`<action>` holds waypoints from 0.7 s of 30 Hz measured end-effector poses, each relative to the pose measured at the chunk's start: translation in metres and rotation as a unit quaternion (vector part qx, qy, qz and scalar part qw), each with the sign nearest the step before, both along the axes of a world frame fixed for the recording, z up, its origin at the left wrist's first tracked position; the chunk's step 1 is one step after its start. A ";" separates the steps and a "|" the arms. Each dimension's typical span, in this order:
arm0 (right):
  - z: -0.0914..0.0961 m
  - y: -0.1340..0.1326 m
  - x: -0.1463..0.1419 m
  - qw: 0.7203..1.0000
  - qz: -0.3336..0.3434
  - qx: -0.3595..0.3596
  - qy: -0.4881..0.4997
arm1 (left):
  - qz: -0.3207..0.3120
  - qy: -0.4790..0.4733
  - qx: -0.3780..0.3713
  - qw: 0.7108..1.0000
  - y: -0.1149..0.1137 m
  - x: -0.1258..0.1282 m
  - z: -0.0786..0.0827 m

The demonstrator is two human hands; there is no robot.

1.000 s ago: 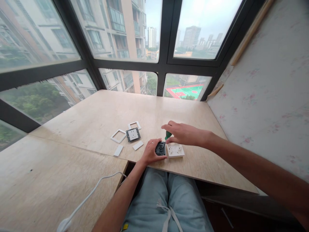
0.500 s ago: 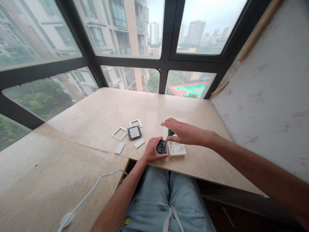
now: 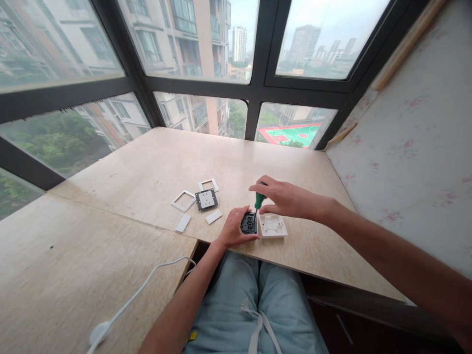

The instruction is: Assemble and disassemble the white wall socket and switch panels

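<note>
My left hand (image 3: pixel 233 230) grips a small dark switch module (image 3: pixel 249 223) at the near edge of the wooden table (image 3: pixel 155 167), fingers curled round its left side. My right hand (image 3: pixel 283 197) is closed on a green-handled screwdriver (image 3: pixel 258 200), held upright with its tip down on the module. A white square back box (image 3: pixel 273 226) lies just right of the module, under my right wrist.
Further left lie a dark socket insert (image 3: pixel 206 199), two white square frames (image 3: pixel 183 200) (image 3: pixel 208 185) and two small white rocker plates (image 3: pixel 183 222) (image 3: pixel 213 216). A white cable (image 3: pixel 136 295) runs across the lower table section. Windows ring the table; a papered wall stands on the right.
My right hand has risen slightly and the screwdriver now stands more upright, its green handle showing more. The left hand stays on the module. The camera has tilted a little.
</note>
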State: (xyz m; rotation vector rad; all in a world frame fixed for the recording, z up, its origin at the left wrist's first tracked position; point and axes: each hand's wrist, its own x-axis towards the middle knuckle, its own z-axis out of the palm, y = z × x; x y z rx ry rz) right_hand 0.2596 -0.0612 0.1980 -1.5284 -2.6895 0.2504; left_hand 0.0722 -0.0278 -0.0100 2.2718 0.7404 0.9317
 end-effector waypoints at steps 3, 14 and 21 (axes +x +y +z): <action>0.000 0.001 -0.012 0.988 -0.117 0.035 -0.098 | 0.002 -0.020 -0.021 1.000 -0.002 -0.001 0.001; 0.010 -0.006 -0.006 0.999 0.003 -0.027 -0.024 | 0.054 -0.301 -0.280 0.910 0.014 -0.008 -0.019; 0.010 0.000 -0.013 0.988 -0.107 -0.002 -0.108 | 0.081 -0.250 -0.310 0.914 0.012 -0.003 -0.018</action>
